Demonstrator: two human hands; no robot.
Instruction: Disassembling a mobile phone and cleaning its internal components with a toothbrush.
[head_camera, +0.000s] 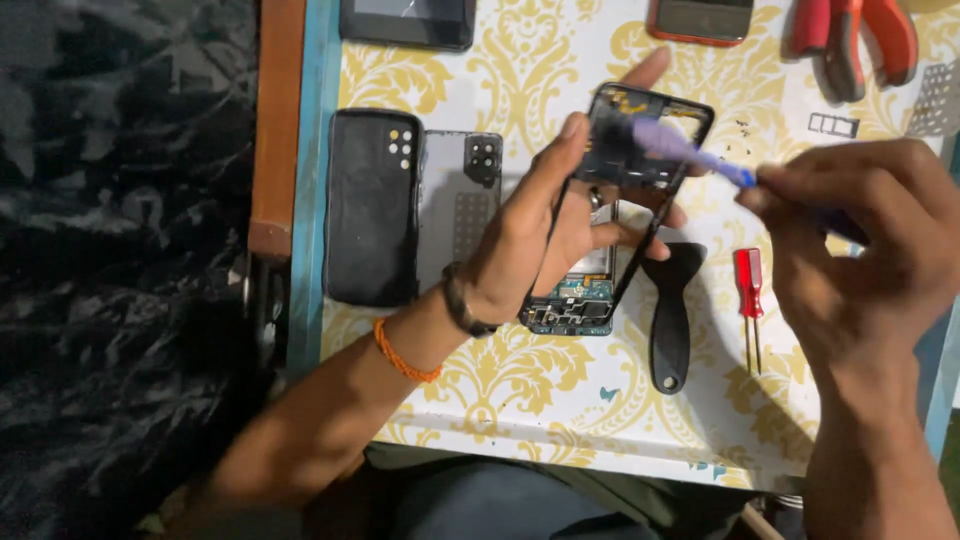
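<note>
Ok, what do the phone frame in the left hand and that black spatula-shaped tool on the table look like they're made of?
Phone frame: looks like matte black plastic, thin and dull with no metallic glint, though painted metal can't be ruled out. The left hand holds it.

Black pry tool: apparently moulded plastic, one piece, smooth with a soft sheen and a hanging hole at the end.

The right hand holds a tool with a translucent purple handle, likely plastic.

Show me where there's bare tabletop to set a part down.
Bare patches: the near edge of the table, below the black pry tool and red screwdriver; the strip between the two phones at the top. The middle, around the left hand and right hand, is crowded.
</note>
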